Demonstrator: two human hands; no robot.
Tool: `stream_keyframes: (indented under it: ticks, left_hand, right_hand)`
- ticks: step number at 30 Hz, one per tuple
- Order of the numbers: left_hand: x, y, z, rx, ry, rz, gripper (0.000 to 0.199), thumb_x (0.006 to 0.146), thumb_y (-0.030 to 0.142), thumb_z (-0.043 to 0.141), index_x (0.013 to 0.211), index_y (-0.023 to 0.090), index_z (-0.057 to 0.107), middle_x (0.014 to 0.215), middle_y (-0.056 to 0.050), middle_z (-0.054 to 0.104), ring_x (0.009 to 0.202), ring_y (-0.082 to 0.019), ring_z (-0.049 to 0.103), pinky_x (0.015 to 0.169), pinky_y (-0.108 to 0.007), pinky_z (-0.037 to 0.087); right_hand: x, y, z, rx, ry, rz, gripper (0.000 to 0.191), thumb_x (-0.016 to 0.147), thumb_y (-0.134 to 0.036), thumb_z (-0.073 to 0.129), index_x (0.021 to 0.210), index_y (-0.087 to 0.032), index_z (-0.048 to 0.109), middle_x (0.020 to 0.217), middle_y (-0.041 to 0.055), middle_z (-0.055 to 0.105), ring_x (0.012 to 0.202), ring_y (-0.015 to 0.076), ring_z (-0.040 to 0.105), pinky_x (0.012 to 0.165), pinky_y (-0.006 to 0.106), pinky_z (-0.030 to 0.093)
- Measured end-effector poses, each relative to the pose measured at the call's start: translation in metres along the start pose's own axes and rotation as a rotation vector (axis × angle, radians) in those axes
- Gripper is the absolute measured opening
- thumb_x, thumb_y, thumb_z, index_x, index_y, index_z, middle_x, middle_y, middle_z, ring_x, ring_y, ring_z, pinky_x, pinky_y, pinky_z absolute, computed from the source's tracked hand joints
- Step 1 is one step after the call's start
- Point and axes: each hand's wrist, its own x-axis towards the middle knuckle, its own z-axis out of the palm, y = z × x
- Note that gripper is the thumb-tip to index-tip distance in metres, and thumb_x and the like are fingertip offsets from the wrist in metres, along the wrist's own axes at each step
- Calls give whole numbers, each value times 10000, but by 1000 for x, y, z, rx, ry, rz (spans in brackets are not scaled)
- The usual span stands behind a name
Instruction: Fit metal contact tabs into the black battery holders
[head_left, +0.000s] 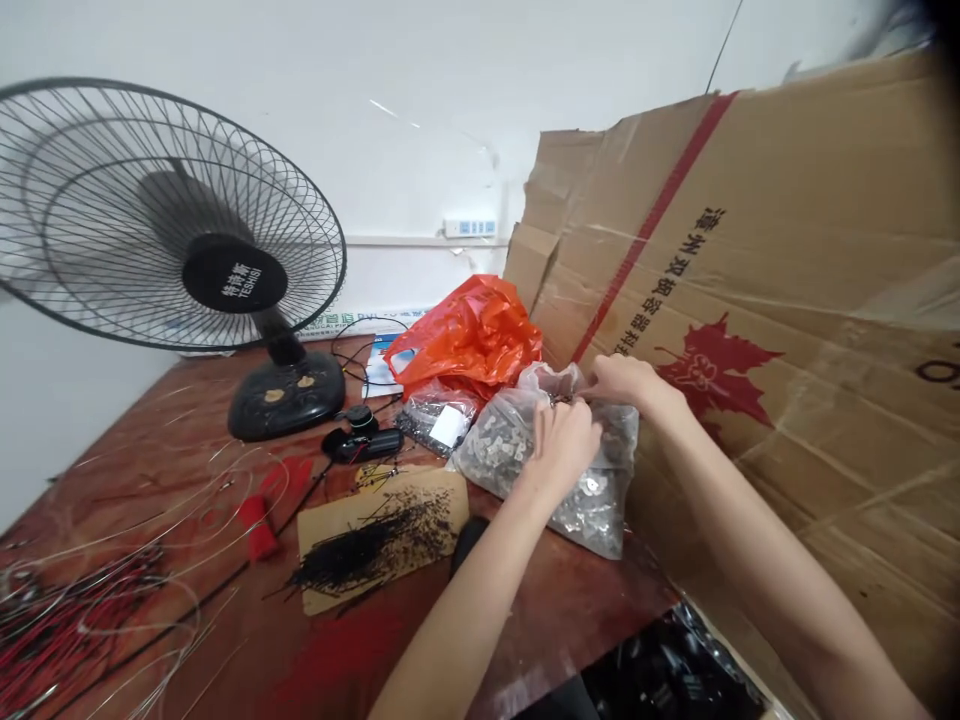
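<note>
Both my hands are at a clear plastic bag of small metal parts (pixel 592 500) that lies on the red-brown table (pixel 187 470) against a big cardboard sheet. My left hand (pixel 561 440) rests on the top of the bag, fingers curled near its mouth. My right hand (pixel 626 380) pinches the gathered neck of the bag from the far side. A second clear bag of grey parts (pixel 491 445) touches it on the left. What my fingers hold inside the neck is hidden.
A black desk fan (pixel 225 270) stands at the back left. An orange plastic bag (pixel 472 335), a smaller parts bag (pixel 435 415), a black device with cable (pixel 364 440), a cardboard piece with black ties (pixel 379 535), wire loops (pixel 112 560) and the cardboard sheet (pixel 787 330) surround the spot.
</note>
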Motion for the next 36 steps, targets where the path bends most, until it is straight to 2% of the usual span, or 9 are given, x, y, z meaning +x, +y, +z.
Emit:
stream_keyframes:
  ticks: [2, 5, 12, 18, 23, 30, 33, 34, 36]
  left_hand:
    - [-1, 1, 1, 14, 18, 4, 281, 954, 360, 515, 1002, 119, 651, 927, -131, 721, 945, -282, 685, 1031, -457, 384]
    - [-1, 2, 3, 27, 51, 41, 251, 968, 326, 490, 927, 147, 661, 873, -107, 726, 890, -263, 695, 1017, -440, 386]
    - [-11, 1, 13, 4, 150, 128, 313, 1020, 264, 368, 905, 170, 644, 818, -55, 732, 780, -209, 696, 953, -389, 391]
    - [-17, -2, 19, -15, 208, 175, 331, 1034, 255, 343, 917, 182, 644, 825, -41, 736, 754, -185, 688, 860, -348, 390]
    - [-25, -4, 19, -25, 205, 197, 366, 1043, 260, 306, 925, 196, 646, 825, -29, 735, 762, -172, 684, 803, -332, 384]
    - [-30, -6, 17, -37, 160, 168, 391, 1048, 267, 281, 940, 193, 650, 814, -23, 723, 763, -166, 665, 830, -338, 397]
    - [-41, -4, -1, -56, 140, 163, 327, 1034, 285, 338, 1092, 202, 649, 950, -41, 717, 905, -202, 652, 892, -369, 415]
    - [-49, -4, -9, -67, 136, 173, 318, 1023, 307, 377, 1218, 211, 610, 1061, -57, 699, 1016, -220, 627, 927, -381, 419]
    - [-73, -5, -23, -114, 119, 198, 451, 994, 377, 454, 1425, 242, 466, 1314, -92, 591, 1200, -233, 542, 998, -398, 432]
  right_hand:
    - [4, -5, -2, -56, -56, -27, 397, 847, -434, 692, 1069, -106, 691, 1061, 156, 692, 978, 255, 668, 851, 424, 522]
    - [7, -6, -3, -108, -71, -67, 343, 915, -389, 633, 1110, -109, 668, 1112, 137, 675, 1019, 232, 653, 891, 418, 517]
    - [8, 6, 12, -120, 66, -32, 349, 972, -374, 559, 1201, -118, 620, 1169, 130, 637, 1073, 234, 622, 920, 433, 508]
    - [13, 14, 25, -79, 161, 3, 298, 979, -321, 545, 1155, -97, 628, 1099, 134, 648, 1034, 231, 632, 897, 414, 513]
    - [18, 19, 29, -26, 205, 29, 255, 982, -301, 530, 1068, -92, 649, 1036, 133, 657, 1014, 224, 636, 897, 400, 506]
    - [24, 15, 32, 76, 289, 56, 249, 964, -272, 543, 1101, -87, 639, 1052, 137, 651, 965, 224, 642, 842, 390, 520]
    - [12, 13, 27, 128, 370, 28, 220, 948, -210, 513, 1034, -78, 667, 999, 173, 657, 981, 270, 641, 859, 400, 500]
    - [2, 11, 25, 151, 413, 12, 223, 950, -206, 499, 1010, -86, 677, 990, 179, 658, 1004, 285, 634, 882, 402, 486]
    - [-28, 4, 25, 209, 523, -30, 241, 973, -251, 477, 1027, -124, 674, 1045, 159, 654, 1080, 286, 602, 943, 392, 459]
